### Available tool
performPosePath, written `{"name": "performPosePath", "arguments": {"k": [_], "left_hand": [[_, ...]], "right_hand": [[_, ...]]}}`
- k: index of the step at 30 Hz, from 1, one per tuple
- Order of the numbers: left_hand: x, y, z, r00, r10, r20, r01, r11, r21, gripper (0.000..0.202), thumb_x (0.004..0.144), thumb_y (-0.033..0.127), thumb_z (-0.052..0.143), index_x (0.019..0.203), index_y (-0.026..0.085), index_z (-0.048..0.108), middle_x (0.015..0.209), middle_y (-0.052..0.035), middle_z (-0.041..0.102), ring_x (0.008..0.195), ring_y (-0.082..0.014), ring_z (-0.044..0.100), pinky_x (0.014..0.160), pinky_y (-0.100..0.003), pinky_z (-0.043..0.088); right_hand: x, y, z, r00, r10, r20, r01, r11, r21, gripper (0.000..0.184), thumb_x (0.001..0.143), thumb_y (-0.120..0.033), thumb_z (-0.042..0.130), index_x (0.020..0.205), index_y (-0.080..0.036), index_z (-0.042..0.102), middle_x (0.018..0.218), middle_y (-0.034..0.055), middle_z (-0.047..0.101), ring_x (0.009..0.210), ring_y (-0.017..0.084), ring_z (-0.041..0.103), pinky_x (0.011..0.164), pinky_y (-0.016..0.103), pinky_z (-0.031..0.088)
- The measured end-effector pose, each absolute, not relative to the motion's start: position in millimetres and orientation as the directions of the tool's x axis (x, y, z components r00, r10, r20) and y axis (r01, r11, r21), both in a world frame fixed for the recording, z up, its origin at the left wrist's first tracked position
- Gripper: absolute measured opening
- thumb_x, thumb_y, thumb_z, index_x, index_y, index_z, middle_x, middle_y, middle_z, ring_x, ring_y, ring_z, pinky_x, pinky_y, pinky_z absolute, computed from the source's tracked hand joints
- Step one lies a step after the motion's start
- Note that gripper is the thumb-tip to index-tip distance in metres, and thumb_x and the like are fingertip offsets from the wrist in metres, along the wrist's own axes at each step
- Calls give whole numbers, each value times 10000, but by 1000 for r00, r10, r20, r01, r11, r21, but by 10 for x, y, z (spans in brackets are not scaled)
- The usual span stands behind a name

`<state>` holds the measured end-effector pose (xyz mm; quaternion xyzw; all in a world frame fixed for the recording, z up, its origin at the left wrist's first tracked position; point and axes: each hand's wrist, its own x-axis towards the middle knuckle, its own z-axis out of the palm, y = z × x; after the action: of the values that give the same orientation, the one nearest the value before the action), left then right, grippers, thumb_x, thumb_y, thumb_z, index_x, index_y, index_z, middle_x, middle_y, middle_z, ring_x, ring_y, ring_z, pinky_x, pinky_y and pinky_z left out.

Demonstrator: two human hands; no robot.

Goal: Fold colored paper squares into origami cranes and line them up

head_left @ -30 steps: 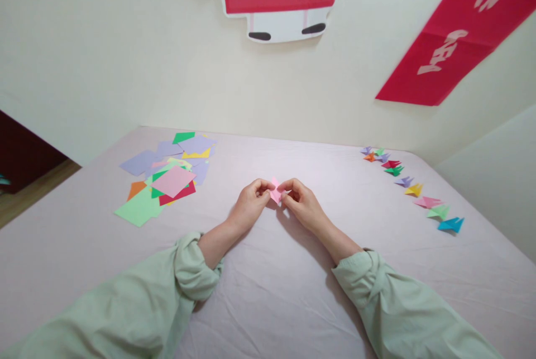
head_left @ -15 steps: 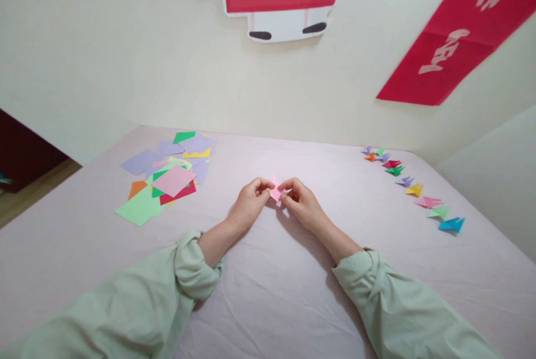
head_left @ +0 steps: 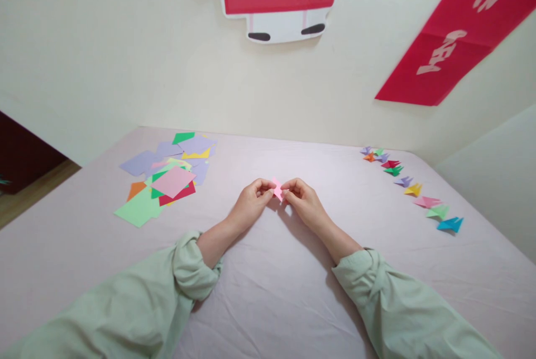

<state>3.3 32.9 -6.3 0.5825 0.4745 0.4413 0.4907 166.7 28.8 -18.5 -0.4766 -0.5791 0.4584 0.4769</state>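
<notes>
Between my two hands is a small piece of folded pink paper (head_left: 277, 189), held a little above the cloth-covered table (head_left: 259, 303). My left hand (head_left: 253, 202) pinches its left edge with thumb and forefinger. On the other side, my right hand (head_left: 302, 200) grips the right edge, thumb below and forefinger above. The fingertips cover both sides of the paper, so its exact folds cannot be made out.
Loose coloured paper sheets (head_left: 173, 182) lie in an overlapping heap on the left. Along the right side runs a slanting row of several folded paper figures (head_left: 427, 202). A wall (head_left: 259, 91) with a red banner (head_left: 444, 46) rises behind the table.
My right thumb and forefinger have shifted slightly on the pink paper, and the paper has turned a little. Both hands stay in nearly the same place.
</notes>
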Motion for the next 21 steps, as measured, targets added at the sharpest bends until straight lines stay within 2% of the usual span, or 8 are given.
{"name": "performPosePath", "arguments": {"k": [5, 12, 21], "left_hand": [[36, 327, -40, 164, 986, 44, 78, -57, 995, 137, 761, 215, 588, 878, 155, 627, 872, -38, 675, 832, -163, 640, 813, -307, 496], [30, 349, -65, 158, 987, 14, 62, -24, 998, 180, 766, 271, 608, 897, 147, 615, 881, -38, 669, 817, -156, 638, 800, -297, 499], [24, 349, -92, 157, 987, 24, 50, -32, 998, 161, 761, 225, 588, 900, 149, 619, 895, -41, 671, 825, -158, 632, 795, -299, 494]], "right_hand": [[1673, 277, -130, -107, 991, 84, 87, 93, -992, 181, 727, -262, 575, 892, -187, 560, 696, -32, 593, 613, 123, 593, 623, 266, 467], [1670, 268, -119, -148, 983, 109, 70, 120, -990, 185, 721, -235, 577, 898, -185, 553, 752, -20, 601, 647, 121, 593, 623, 260, 465], [1679, 277, -134, -151, 982, 116, 57, 126, -990, 179, 727, -226, 585, 900, -185, 563, 763, -16, 605, 661, 125, 597, 637, 266, 468]]}}
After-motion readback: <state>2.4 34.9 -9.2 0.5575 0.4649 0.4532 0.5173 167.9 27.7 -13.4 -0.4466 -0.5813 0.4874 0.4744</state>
